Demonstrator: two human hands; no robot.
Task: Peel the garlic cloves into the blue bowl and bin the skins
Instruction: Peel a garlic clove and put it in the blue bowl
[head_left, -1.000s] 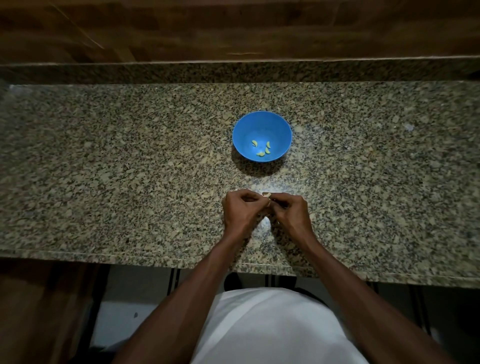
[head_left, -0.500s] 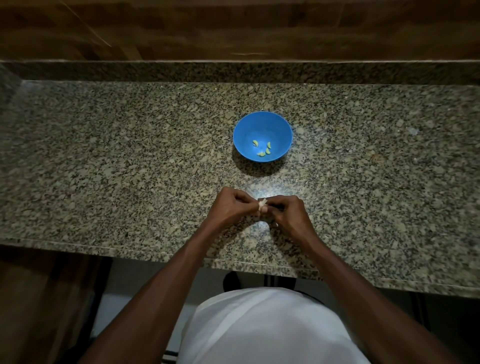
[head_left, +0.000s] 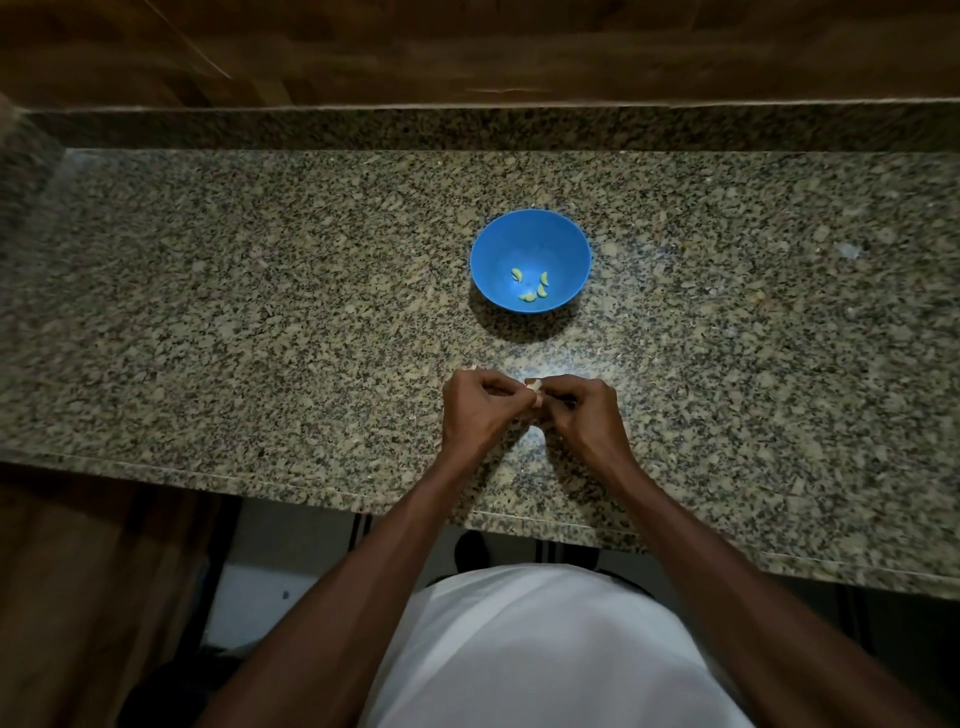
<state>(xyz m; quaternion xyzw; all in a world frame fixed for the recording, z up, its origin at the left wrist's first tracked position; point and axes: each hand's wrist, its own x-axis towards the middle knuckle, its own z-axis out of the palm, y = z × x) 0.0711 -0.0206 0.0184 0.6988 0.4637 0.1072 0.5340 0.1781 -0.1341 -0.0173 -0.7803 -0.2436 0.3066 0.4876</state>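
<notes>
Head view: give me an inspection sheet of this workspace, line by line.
Surface: speckled granite counter, dimly lit.
Job's things: blue bowl holds four peeled cloves; a garlic clove is pinched between both hands, nearer the person than the bowl.
Clutter: a pale scrap, perhaps skin, by the left hand.
Grippers: left hand and right hand both grip the clove.
Cables: nothing seen.
Surroundings: wooden wall behind the counter; no bin in view.

Speckled granite counter (head_left: 260, 312) (dim), wooden wall (head_left: 467, 47).
</notes>
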